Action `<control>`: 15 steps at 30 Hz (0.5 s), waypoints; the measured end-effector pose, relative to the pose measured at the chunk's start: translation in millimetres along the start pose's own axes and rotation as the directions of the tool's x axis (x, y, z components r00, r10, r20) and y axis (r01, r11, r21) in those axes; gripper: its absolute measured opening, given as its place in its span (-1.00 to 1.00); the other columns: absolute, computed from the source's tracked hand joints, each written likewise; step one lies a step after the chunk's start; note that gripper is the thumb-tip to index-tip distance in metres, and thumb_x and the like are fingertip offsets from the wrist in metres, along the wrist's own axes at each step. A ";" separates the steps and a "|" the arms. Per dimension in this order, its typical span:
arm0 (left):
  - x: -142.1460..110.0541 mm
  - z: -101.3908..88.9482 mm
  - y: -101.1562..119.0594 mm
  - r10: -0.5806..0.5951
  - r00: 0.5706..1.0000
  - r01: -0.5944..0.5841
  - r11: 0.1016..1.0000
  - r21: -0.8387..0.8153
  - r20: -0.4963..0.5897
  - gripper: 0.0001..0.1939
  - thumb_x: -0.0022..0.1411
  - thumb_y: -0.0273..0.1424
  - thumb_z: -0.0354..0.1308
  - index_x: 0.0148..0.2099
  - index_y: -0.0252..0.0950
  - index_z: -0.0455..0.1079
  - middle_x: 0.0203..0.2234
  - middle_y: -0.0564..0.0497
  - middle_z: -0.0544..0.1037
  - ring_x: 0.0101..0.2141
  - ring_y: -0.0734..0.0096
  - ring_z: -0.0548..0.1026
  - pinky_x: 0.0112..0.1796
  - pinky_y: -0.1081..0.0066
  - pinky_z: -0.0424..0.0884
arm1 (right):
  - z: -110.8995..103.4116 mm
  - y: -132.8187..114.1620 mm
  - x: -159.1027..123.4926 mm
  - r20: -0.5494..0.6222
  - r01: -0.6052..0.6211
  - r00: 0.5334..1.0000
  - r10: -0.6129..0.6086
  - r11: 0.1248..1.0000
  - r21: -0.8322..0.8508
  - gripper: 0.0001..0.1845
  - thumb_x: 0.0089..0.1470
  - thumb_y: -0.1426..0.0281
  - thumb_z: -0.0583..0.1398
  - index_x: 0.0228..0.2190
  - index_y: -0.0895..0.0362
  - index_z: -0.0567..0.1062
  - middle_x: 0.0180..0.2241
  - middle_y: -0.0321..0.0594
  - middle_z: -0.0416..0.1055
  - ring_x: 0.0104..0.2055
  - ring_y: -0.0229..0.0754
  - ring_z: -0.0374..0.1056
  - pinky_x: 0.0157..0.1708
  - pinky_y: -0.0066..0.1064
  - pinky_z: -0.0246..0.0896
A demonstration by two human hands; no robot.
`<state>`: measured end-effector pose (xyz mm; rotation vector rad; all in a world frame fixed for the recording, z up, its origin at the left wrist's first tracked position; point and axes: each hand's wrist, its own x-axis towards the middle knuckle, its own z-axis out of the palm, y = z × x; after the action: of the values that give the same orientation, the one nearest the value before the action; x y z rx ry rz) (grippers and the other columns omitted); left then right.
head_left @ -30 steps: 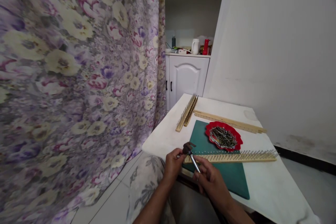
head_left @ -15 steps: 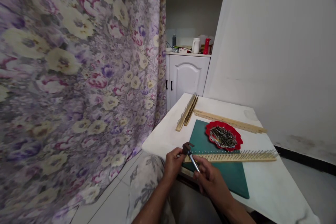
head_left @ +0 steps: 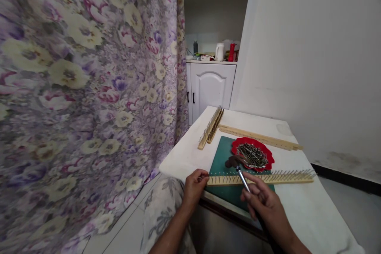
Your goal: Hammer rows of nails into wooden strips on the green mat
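Note:
My right hand (head_left: 263, 200) is closed round the metal shaft of a small hammer (head_left: 238, 166), whose dark head hangs blurred over the green cutting mat (head_left: 222, 158), just left of the red dish. My left hand (head_left: 195, 184) pinches the left end of a long wooden strip (head_left: 262, 177) studded with a row of upright nails, which lies across the mat. Whether a nail sits between those fingertips is too small to see. The red scalloped dish (head_left: 253, 154) holds a heap of loose nails.
The white table (head_left: 190, 151) also carries a pair of nailed strips (head_left: 210, 127) at its far left and a bare wooden strip (head_left: 260, 138) behind the dish. A floral curtain (head_left: 89, 87) hangs on the left, a white wall (head_left: 312, 59) on the right, a white cabinet (head_left: 210, 87) beyond.
My right hand has swung the hammer up and to the right, away from the strip's left end towards the dish. My left hand stays at the strip's end.

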<state>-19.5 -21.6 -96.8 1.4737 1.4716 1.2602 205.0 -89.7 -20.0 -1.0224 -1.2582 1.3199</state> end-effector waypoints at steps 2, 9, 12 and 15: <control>-0.8 -2.7 -1.0 0.013 1.000 -0.013 1.000 0.005 0.007 -0.85 0.01 -0.37 0.13 -0.35 -0.31 0.45 -0.49 0.07 0.51 -0.43 0.42 0.44 -0.38 0.49 0.32 | -17.7 -1.5 0.9 -0.058 0.026 0.998 -0.026 1.000 0.001 -0.39 0.06 0.22 0.22 0.10 0.12 0.22 -0.48 -0.28 0.42 -0.69 -0.37 0.13 -0.71 -0.52 0.02; 8.3 -21.2 11.3 0.059 0.993 -0.054 0.997 0.055 -0.098 -0.78 0.11 -0.26 0.10 -0.27 -0.29 0.43 -0.39 0.02 0.53 -0.33 0.35 0.46 -0.27 0.45 0.34 | -77.0 6.4 3.9 -0.302 0.114 0.948 -0.103 0.993 0.022 -0.41 0.02 0.23 0.26 0.07 0.12 0.27 -0.51 -0.29 0.42 -0.66 -0.34 0.15 -0.68 -0.52 0.10; 25.8 -20.3 39.5 0.155 0.988 -0.153 0.978 0.144 -0.006 -0.81 0.12 -0.29 0.09 -0.31 -0.29 0.43 -0.43 0.02 0.52 -0.36 0.36 0.45 -0.30 0.45 0.33 | -91.3 5.9 4.6 -0.352 0.137 0.930 -0.107 0.989 0.062 -0.42 0.01 0.24 0.27 0.05 0.13 0.28 -0.52 -0.30 0.41 -0.65 -0.34 0.15 -0.67 -0.51 0.11; 48.9 -2.1 76.4 0.277 0.940 -0.320 0.918 0.236 0.197 -0.86 0.12 -0.37 0.08 -0.36 -0.28 0.45 -0.44 0.03 0.51 -0.38 0.38 0.45 -0.34 0.46 0.31 | -95.7 -0.9 4.5 -0.366 0.158 0.924 -0.112 0.983 0.097 -0.41 0.01 0.25 0.27 0.05 0.12 0.28 -0.50 -0.29 0.42 -0.65 -0.34 0.15 -0.67 -0.51 0.11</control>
<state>-3.6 17.1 -16.3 1.9943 1.3830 1.1142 298.7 -71.5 -28.4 -1.0144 -0.9387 1.0342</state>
